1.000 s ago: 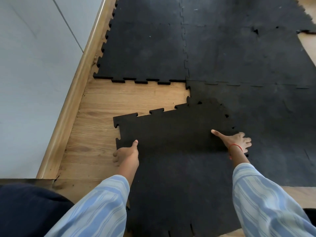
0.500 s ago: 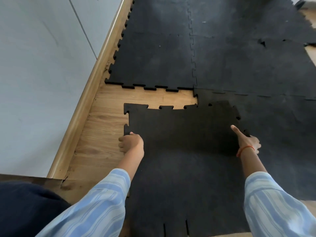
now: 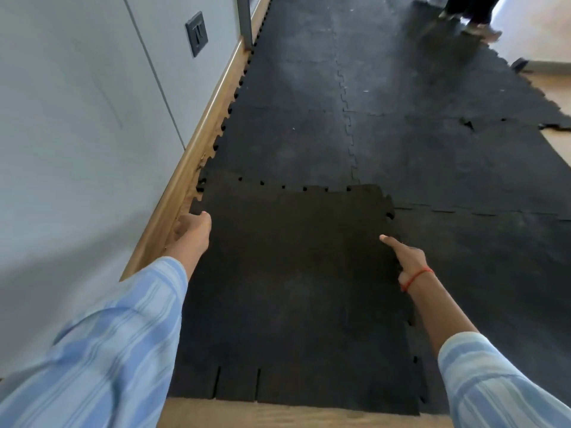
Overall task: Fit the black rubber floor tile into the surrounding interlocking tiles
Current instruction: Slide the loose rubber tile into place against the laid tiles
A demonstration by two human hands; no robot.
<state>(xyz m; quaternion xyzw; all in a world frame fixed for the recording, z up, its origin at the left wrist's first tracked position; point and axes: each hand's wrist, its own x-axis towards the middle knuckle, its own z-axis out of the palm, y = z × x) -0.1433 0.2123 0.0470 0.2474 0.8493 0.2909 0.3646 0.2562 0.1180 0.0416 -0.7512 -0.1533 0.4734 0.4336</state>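
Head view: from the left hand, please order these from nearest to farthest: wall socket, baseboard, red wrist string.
1. baseboard, beside the left hand, along the wall.
2. red wrist string, across the tile on the right wrist.
3. wall socket, high on the far wall.

The black rubber floor tile (image 3: 293, 273) fills frame centre; the left hand (image 3: 191, 225) grips its left edge, the right hand (image 3: 408, 257) presses its right edge

- A pale grey wall (image 3: 77, 134) runs along the left hand's side, carrying a dark switch plate (image 3: 196, 34)
- A wooden skirting board (image 3: 197, 156) edges it
- Wood floor (image 3: 309, 417) shows nearer than both hands
- Daylight brightens the far right
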